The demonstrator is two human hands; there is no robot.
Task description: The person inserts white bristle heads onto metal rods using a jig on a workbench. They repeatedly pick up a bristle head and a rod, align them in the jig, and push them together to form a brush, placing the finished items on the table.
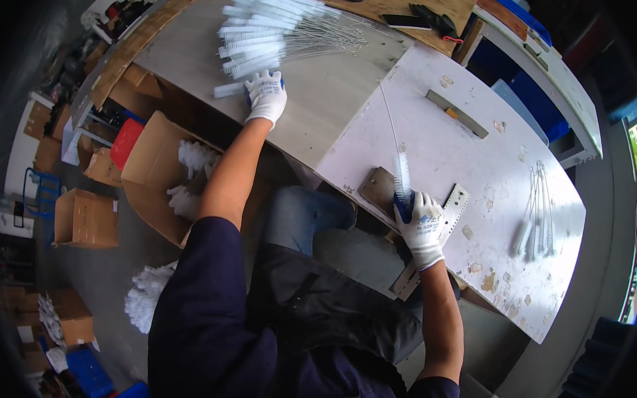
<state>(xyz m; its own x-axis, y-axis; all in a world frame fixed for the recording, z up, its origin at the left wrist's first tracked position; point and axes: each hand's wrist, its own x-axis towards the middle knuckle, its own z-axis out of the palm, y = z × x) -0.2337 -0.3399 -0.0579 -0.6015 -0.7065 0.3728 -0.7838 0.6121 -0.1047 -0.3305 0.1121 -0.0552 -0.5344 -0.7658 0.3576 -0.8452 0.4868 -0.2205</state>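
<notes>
My right hand (420, 229), in a white glove with blue coating, is closed around the lower end of a white-bristled tube brush (402, 176). The brush's thin wire stem points up and away across the table. Beneath and beside that hand lie a metal block (379, 189) and a perforated metal strip (456, 203). My left hand (266, 97), gloved alike, is at the near edge of a large pile of tube brushes (259, 34). Its fingers curl over a single brush (229, 90) whose bristled end sticks out to the left; the grip is partly hidden.
Several finished-looking brushes (537, 218) lie at the table's right. A metal bar (457, 114) rests farther back, near a phone (405, 21) and dark gloves (434, 19). An open cardboard box (155, 158) with white brushes stands below my left arm. More cartons (85, 219) are on the floor.
</notes>
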